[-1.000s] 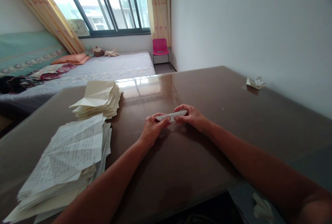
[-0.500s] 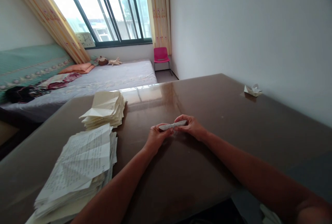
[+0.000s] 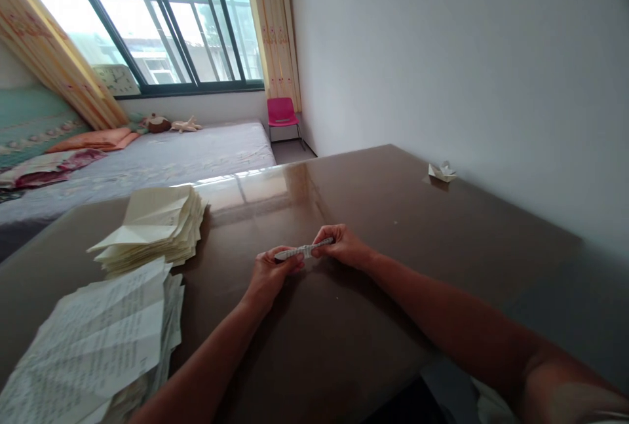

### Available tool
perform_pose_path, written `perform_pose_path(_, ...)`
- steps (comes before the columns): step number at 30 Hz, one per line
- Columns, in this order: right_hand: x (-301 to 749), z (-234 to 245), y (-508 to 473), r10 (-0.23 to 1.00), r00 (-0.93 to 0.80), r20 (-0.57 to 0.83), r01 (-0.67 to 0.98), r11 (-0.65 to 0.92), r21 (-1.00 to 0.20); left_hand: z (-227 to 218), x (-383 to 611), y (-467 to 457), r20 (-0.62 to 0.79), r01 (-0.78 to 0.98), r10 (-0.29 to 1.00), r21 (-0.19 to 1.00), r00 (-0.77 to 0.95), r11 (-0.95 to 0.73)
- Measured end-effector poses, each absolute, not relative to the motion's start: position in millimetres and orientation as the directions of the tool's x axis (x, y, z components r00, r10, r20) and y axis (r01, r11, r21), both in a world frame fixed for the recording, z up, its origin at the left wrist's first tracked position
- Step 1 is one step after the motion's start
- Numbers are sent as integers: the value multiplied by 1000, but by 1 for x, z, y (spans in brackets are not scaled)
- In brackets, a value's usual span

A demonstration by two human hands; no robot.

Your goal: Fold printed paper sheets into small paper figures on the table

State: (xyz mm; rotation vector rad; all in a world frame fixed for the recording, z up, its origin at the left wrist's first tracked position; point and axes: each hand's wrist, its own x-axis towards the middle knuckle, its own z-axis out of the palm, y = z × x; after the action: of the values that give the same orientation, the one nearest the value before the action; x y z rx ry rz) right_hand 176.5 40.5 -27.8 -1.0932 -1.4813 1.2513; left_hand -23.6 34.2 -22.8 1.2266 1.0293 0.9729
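Between my hands is a narrow piece of folded paper with printed lines on it, held just above the brown table. My left hand pinches its left end, thumb in front and fingers behind. Its right end is gripped by my right hand, with the fingertips curled over it. Parts of the paper are hidden behind my fingers. To the left lie a stack of printed sheets with creases and, behind it, a stack of cream paper.
A folded paper boat stands near the table's far right edge, close to the white wall. Beyond the table are a bed, a pink chair and a window with curtains.
The view has turned right, so everything sits further left. My right hand has shifted its grip on the folded paper, and more of its right end is covered by my fingers.
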Motion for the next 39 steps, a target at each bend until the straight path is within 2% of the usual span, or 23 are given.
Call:
perform_pose_path(7,180,-24,39,974,-222,43,99,66,-993,-20,-24,32,-110,-7,947,993,303,117)
perform_pose_path(15,180,-28,39,961,-235,148,185,193,-964,-29,-23,37,-45,45,956,998,289,34)
perform_pose_path(18,181,-28,38,956,-239,170,237,228,-944,-28,-24,35,-35,142,951,990,307,-9)
perform_pose_path(20,184,-26,37,948,-247,199,310,272,-911,-25,-25,34,31,317,954,940,300,-130)
perform_pose_path(22,187,-25,36,938,-275,209,416,312,-854,-23,-28,34,162,502,939,811,302,-301)
perform_pose_path(25,194,-22,37,925,-332,186,545,349,-762,-22,-33,34,257,623,903,657,344,-424)
perform_pose_path(27,199,-19,38,922,-347,171,554,348,-756,-23,-36,34,239,626,897,648,373,-433)
perform_pose_path(31,212,-9,41,938,-314,144,495,292,-818,-24,-40,34,225,583,885,682,408,-443)
perform_pose_path(34,222,-4,43,953,-295,64,469,203,-860,-24,-43,35,228,544,875,708,428,-451)
perform_pose_path(39,225,-4,42,920,-387,-62,427,119,-896,-24,-47,39,244,511,867,726,433,-460)
